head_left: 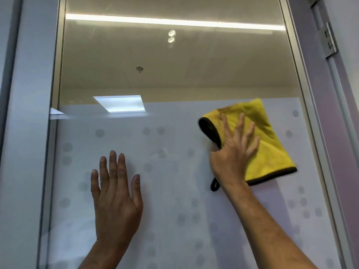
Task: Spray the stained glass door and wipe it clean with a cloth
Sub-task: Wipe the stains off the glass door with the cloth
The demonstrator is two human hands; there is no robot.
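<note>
Pressing one yellow cloth (pixel 266 144) flat against glass door (pixel 174 191), right hand (pixel 233 152) has fingers spread over cloth's left part, palm pinning it rather than clenching. Cloth has dark trim, one small black loop hanging at lower left, sits right of centre at top edge of frosted, dotted band. Left hand (pixel 116 200) open, holding nothing, flat on frosted glass, well apart from cloth. One hinge (pixel 330 41) on frame, upper right. Two hands, one cloth.
</note>
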